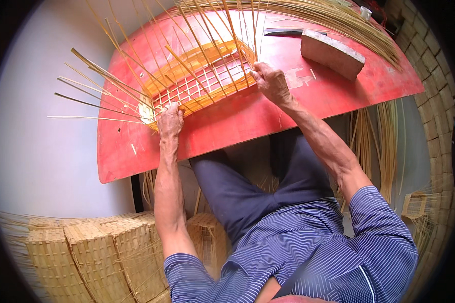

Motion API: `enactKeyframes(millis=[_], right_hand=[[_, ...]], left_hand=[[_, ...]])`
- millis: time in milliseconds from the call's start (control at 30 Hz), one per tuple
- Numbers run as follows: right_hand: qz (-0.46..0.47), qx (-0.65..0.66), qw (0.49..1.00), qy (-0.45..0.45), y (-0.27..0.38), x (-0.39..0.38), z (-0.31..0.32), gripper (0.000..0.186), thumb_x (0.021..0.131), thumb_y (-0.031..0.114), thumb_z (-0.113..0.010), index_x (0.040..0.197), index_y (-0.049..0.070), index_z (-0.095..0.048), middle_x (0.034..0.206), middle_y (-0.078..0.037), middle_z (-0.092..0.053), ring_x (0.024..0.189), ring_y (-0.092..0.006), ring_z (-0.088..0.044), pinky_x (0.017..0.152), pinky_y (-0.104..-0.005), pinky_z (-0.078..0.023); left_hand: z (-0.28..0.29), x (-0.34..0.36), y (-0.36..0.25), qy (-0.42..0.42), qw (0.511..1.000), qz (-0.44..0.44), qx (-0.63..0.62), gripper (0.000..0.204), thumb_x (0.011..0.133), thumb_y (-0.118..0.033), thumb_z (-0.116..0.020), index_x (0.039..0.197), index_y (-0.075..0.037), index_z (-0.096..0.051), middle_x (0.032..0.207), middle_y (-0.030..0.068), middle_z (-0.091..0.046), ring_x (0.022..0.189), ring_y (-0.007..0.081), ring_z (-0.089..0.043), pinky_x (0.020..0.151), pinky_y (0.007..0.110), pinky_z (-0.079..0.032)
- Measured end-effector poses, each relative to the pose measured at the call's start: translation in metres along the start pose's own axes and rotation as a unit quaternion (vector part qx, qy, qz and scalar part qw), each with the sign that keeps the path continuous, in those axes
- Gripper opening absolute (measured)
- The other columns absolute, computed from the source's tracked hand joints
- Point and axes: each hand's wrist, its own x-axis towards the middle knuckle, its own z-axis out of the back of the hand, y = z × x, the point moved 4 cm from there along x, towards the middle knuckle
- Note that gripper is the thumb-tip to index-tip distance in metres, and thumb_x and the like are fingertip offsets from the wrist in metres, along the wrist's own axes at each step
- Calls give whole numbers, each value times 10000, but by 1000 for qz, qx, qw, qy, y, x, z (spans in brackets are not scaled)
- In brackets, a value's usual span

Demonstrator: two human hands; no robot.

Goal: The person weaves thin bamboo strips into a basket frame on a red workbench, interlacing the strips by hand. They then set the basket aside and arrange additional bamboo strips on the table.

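Note:
A half-woven bamboo basket [207, 95] lies on the red table, with an open lattice base and low woven sides. Long loose strips rise from its edges and fan out to the left and away from me. My left hand [170, 121] is closed on the near left corner of the basket's rim. At the near right corner, my right hand [271, 83] pinches the rim, its fingers curled round the edge. Exactly which strips sit inside my fingers is hidden.
On the red table [136, 156] stand a brick [332, 53] and, behind it, a dark blade-like tool [283, 32]. A bundle of bamboo strips [338, 22] lies along the far edge. Stacked woven baskets [91, 252] are at lower left; more strips [388, 146] hang at right.

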Motion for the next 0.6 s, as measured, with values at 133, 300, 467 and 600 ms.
enactKeyframes(millis=[133, 300, 467, 600], right_hand=[[41, -9, 999, -19, -11, 21, 6, 141, 911, 136, -643, 996, 24, -645, 838, -190, -693, 739, -352, -693, 627, -415, -540], [-9, -17, 1000, 25, -16, 23, 18, 137, 918, 105, -647, 1017, 12, -666, 798, -203, -690, 723, -324, -700, 634, -392, -535], [-14, 6, 992, 128, -26, 16, 1, 210, 913, 105, -652, 1111, 37, -650, 692, -172, -660, 600, -262, -659, 587, -395, -518], [-45, 5, 976, 212, -36, 8, 13, 378, 910, 98, -621, 1286, 80, -588, 717, -204, -640, 657, -295, -674, 615, -406, -511]], left_hand=[[1, 3, -7, 1, 1000, -2, -4, 199, 899, -263, -632, 968, -89, -566, 899, 155, -646, 867, 403, -635, 716, 524, -507], [11, 2, -2, 20, 999, 30, 20, 202, 895, -264, -634, 987, -89, -595, 937, 156, -661, 923, 381, -642, 773, 507, -515], [11, -25, 6, -122, 989, -48, 66, 392, 886, -252, -640, 1235, -72, -640, 1150, 150, -679, 1053, 348, -645, 934, 407, -519], [67, -72, -83, -184, 982, 13, -41, 340, 874, -98, -664, 1209, -59, -623, 1126, 170, -629, 976, 339, -652, 800, 442, -556]])
